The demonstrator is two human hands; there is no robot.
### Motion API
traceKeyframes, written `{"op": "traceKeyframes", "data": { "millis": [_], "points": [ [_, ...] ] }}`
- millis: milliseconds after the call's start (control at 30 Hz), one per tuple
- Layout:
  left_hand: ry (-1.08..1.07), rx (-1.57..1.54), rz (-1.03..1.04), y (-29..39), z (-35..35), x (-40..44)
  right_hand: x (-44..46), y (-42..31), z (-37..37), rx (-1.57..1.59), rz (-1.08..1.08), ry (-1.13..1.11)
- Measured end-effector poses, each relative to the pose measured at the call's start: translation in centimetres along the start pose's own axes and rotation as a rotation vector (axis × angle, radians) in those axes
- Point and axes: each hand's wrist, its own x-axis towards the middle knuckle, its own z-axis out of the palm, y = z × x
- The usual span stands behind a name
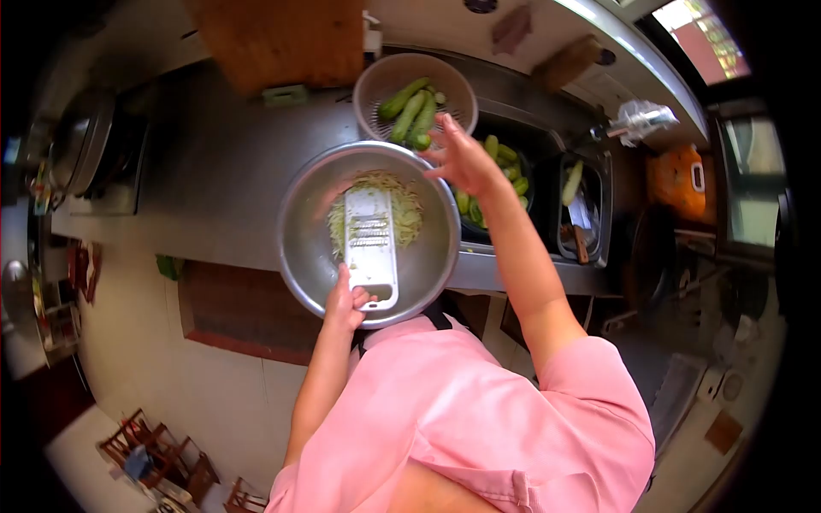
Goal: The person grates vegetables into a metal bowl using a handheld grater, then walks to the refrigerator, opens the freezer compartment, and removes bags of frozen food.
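A white grater (369, 244) slants inside a large metal bowl (299, 231), over a heap of pale green shreds (406, 209). My left hand (345, 301) is closed around the grater's handle end, at the bowl's near side. Above the bowl's right rim, my right hand (460, 156) has its fingers apart and holds nothing. It is beside a pale colander (368, 90) with several green cucumbers (413, 113) in it, behind the bowl.
Right of the bowl, a sink basin holds more green vegetables (510, 162). A smaller basin (607, 205) contains a knife (581, 244) and a peeled piece. A wooden board (278, 43) stands at the back; a pan (85, 141) sits far left.
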Motion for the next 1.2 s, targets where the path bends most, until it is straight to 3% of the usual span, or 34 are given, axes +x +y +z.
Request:
{"op": "traceKeyframes", "data": {
  "millis": [100, 167, 200, 233, 267, 300, 333, 433, 500, 533, 633, 733, 867, 967, 1033, 1067, 1133, 1167, 1200],
  "points": [
    [0.003, 0.014, 0.007, 0.0, 0.2, 0.0, 1.7, -0.7, -10.1, -0.664, -0.315, 0.285],
    [-0.006, 0.024, 0.004, 0.0, 0.2, -0.1, 1.5, 0.5, -15.6, -0.482, -0.207, 0.498],
    [0.01, 0.022, -0.001, 0.0, 0.3, -0.2, 3.4, 3.8, -21.5, -0.737, -0.265, 0.482],
    [0.027, 0.022, -0.006, 0.0, 0.4, -0.2, 3.4, 6.5, -23.1, -0.873, -0.168, 0.579],
    [0.031, 0.032, -0.01, 0.1, 0.4, -0.2, 3.3, 8.2, -23.8, -0.943, 0.107, 0.477],
    [0.039, 0.031, -0.019, 0.2, 0.4, -0.1, 5.1, 13.7, -27.7, -1.295, -0.06, 0.275],
    [0.05, 0.028, -0.027, 0.2, 0.4, -0.1, 4.7, 15.3, -24.8, -1.117, 0.082, 0.431],
    [0.095, 0.046, -0.038, 0.3, 0.8, -0.4, 6.1, 21.5, -21.2, -1.157, -0.098, 0.463],
    [0.098, 0.054, -0.032, 0.2, 0.6, -0.3, 5.2, 20.5, -17.1, -1.541, -0.316, 0.556],
    [0.113, 0.066, -0.028, 0.0, 0.4, -0.3, 4.8, 20.0, -16.9, -1.528, -0.313, 0.553],
    [0.152, 0.062, -0.015, 0.1, 1.0, -0.5, 5.8, 18.6, -17.7, -1.712, -0.337, 0.441],
    [0.132, 0.069, -0.022, 0.0, 0.7, -0.4, 7.6, 20.2, -20.2, -1.987, -0.604, 0.133],
    [0.134, 0.112, -0.012, 0.2, 1.0, -0.6, 8.4, 20.6, -19.5, -2.007, -0.54, 0.092],
    [0.114, 0.075, -0.014, 0.1, 0.9, -0.4, 6.1, 17.3, -18.1, -1.938, -0.392, 0.233],
    [0.088, 0.068, -0.02, 0.1, 0.7, -0.4, 4.4, 15.1, -17.6, -1.55, -0.397, 0.305],
    [0.071, 0.06, -0.021, 0.1, 0.6, -0.4, 3.9, 14.3, -18.2, -1.561, -0.406, 0.306],
    [0.037, 0.034, -0.026, 0.0, 0.1, -0.1, 3.4, 12.1, -20.0, -1.146, -0.224, 0.393],
    [0.013, 0.015, -0.037, 0.1, 0.1, -0.1, 0.9, 6.4, -17.5, -0.577, 0.19, 0.27],
    [-0.003, 0.013, -0.032, 0.2, 0.3, -0.2, -0.4, 4.0, -17.2, -0.333, 0.177, 0.233]
  ]
}}
